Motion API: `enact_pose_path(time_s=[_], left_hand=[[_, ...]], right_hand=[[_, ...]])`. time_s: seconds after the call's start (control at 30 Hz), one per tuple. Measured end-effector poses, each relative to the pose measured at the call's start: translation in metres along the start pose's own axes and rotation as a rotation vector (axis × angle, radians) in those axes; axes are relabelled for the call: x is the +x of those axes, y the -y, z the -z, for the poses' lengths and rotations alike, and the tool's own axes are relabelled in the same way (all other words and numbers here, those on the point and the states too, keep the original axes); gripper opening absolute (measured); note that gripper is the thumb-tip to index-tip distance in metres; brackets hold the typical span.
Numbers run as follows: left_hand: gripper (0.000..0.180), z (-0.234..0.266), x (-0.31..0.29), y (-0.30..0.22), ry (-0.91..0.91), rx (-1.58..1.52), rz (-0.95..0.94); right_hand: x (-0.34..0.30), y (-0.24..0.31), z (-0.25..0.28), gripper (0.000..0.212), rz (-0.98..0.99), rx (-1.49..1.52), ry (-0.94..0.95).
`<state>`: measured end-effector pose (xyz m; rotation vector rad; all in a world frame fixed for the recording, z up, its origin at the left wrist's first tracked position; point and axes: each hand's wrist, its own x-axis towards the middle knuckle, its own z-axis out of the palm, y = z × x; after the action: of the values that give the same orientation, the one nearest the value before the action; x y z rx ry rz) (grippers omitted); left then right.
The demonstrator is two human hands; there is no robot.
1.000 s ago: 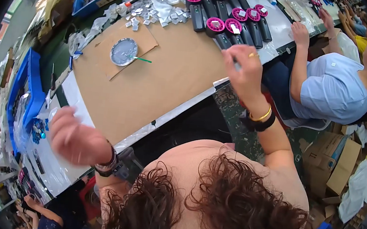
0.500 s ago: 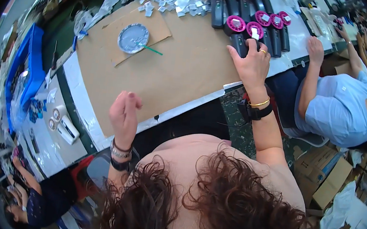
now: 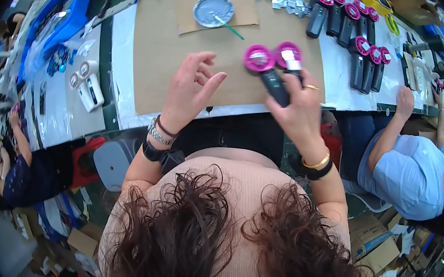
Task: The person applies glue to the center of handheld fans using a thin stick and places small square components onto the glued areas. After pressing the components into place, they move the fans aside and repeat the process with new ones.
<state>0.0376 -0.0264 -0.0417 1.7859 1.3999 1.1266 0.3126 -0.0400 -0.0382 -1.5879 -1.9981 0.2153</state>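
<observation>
My right hand (image 3: 301,106) grips two handheld fans with dark handles and magenta heads, one fan (image 3: 260,59) to the left of the other fan (image 3: 289,55). They are over the right part of a brown cardboard sheet (image 3: 153,70). Each magenta head bears a pale patch. My left hand (image 3: 190,88) hovers over the sheet with fingers apart and nothing in it, facing the fans. Beyond it, a round dish (image 3: 195,11) of grey paste sits on a smaller cardboard piece (image 3: 187,26), with a thin green stick (image 3: 233,31) leaning out.
More magenta-headed fans (image 3: 357,66) lie in rows at the right of the table. Small silvery squares (image 3: 295,4) are scattered at the back. Left stand a blue tray (image 3: 62,27) and white devices (image 3: 90,93). A person in light blue (image 3: 405,165) sits at the right.
My right hand has taken two fans from the group and brought them left and nearer to me. My left hand has opened and come further over the cardboard. The head view has shifted.
</observation>
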Motion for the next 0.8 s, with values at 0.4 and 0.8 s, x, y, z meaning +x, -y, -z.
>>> enact_pose_path(time_s=[0.4, 0.8], left_hand=[[0.065, 0.039, 0.008, 0.07, -0.133, 0.283, -0.026], [0.068, 0.052, 0.019, 0.081, -0.022, 0.307, -0.087]], right_hand=[[0.014, 0.089, -0.098, 0.057, 0.19, 0.184, 0.15], [0.051, 0.039, -0.056, 0.031, 0.188, 0.188, 0.038]])
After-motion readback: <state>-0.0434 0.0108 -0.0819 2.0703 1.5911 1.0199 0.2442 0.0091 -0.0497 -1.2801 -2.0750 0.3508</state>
